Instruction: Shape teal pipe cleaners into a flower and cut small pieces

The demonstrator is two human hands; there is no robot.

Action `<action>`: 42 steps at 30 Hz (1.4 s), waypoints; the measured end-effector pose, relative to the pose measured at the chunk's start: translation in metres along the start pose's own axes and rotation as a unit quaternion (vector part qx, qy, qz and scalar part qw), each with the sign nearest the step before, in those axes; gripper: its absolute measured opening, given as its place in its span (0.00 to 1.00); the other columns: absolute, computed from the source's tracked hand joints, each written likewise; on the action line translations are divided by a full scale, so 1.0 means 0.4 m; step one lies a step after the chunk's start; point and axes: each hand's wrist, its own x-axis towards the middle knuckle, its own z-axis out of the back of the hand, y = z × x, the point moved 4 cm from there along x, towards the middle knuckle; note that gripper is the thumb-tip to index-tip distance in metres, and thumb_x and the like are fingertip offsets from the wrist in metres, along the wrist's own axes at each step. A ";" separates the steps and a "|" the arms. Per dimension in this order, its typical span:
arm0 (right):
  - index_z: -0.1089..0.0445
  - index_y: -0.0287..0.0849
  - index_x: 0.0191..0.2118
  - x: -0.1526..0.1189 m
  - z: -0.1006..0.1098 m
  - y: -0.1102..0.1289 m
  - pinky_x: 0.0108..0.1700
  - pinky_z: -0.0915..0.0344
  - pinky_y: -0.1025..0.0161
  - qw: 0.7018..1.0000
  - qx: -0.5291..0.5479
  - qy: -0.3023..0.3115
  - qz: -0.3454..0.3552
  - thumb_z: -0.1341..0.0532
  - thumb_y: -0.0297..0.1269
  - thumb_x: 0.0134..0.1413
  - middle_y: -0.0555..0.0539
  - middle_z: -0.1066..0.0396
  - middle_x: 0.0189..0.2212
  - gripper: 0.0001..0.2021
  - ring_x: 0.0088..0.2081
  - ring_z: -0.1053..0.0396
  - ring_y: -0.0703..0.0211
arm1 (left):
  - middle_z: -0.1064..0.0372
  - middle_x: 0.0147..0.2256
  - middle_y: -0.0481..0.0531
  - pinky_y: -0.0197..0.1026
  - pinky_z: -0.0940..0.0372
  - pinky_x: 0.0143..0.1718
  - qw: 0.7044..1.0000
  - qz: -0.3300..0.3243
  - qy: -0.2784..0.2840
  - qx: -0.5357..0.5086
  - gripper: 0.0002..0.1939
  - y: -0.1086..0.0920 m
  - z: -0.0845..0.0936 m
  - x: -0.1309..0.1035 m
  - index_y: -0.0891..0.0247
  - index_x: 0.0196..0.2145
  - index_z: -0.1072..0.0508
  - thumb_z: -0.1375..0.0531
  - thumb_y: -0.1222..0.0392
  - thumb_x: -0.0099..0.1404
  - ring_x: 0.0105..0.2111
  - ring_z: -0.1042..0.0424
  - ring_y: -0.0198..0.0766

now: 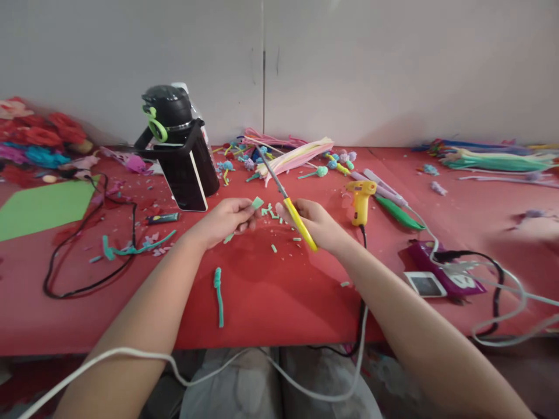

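My left hand [231, 220] is closed over the table, pinching a small light green piece of paper or foam [257, 202]. Its thumb and fingers are pressed together, and a bit of the same green shows below them. In my right hand [318, 218] is a pair of yellow-handled scissors [300, 224], the blades pointing up and away to the left. The scissors are apart from the green piece. Several tiny green clippings [273, 214] lie scattered between the hands. Nearer to me, a twisted teal pipe cleaner [219, 297] rests on the red table [271, 302].
A yellow glue gun [361, 201] stands right of my right hand. A black bottle [168, 110] and a phone [182, 180] stand at left. Pipe-cleaner bundles [301, 158] lie behind. A white cable [321, 397] crosses my lap. Another person's blurred hand [539, 228] is far right.
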 end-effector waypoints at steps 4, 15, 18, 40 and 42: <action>0.44 0.44 0.29 -0.019 0.004 -0.025 0.27 0.54 0.65 1.000 -0.003 -0.015 0.004 0.38 0.61 0.56 0.56 0.53 0.25 0.25 0.27 0.52 0.66 | 0.42 0.20 0.44 0.31 0.49 0.22 0.997 -0.020 -0.059 0.042 0.10 -0.024 0.001 -0.007 0.64 0.34 0.29 0.44 0.58 0.71 0.19 0.45 0.28; 0.50 0.45 0.25 -0.057 0.027 -0.033 0.29 0.57 0.63 0.980 -0.201 -0.005 -0.007 0.39 0.61 0.55 0.57 0.55 0.22 0.27 0.26 0.55 0.66 | 0.47 0.20 0.43 0.33 0.53 0.19 0.981 -0.071 -0.169 -0.060 0.13 -0.023 0.035 -0.003 0.64 0.31 0.32 0.47 0.58 0.73 0.17 0.50 0.28; 0.51 0.45 0.24 -0.061 0.019 -0.022 0.29 0.57 0.63 0.976 -0.219 0.003 -0.008 0.39 0.61 0.55 0.57 0.54 0.21 0.27 0.25 0.56 0.66 | 0.47 0.20 0.43 0.33 0.53 0.19 0.981 -0.075 -0.163 -0.079 0.13 -0.023 0.031 -0.004 0.63 0.31 0.33 0.46 0.57 0.73 0.17 0.50 0.28; 0.50 0.45 0.23 -0.062 0.007 -0.017 0.28 0.56 0.63 0.972 -0.231 0.016 -0.023 0.40 0.62 0.55 0.56 0.51 0.20 0.28 0.25 0.54 0.65 | 0.49 0.18 0.43 0.34 0.55 0.20 0.995 -0.048 -0.077 -0.049 0.13 -0.023 -0.005 0.000 0.64 0.28 0.34 0.43 0.56 0.69 0.18 0.52 0.29; 0.49 0.45 0.23 -0.061 0.006 -0.019 0.28 0.56 0.63 0.972 -0.233 0.018 -0.026 0.40 0.63 0.55 0.56 0.51 0.20 0.28 0.25 0.54 0.65 | 0.50 0.19 0.43 0.33 0.55 0.21 0.994 -0.046 -0.079 -0.052 0.13 -0.023 -0.005 0.000 0.63 0.28 0.35 0.43 0.56 0.69 0.18 0.51 0.29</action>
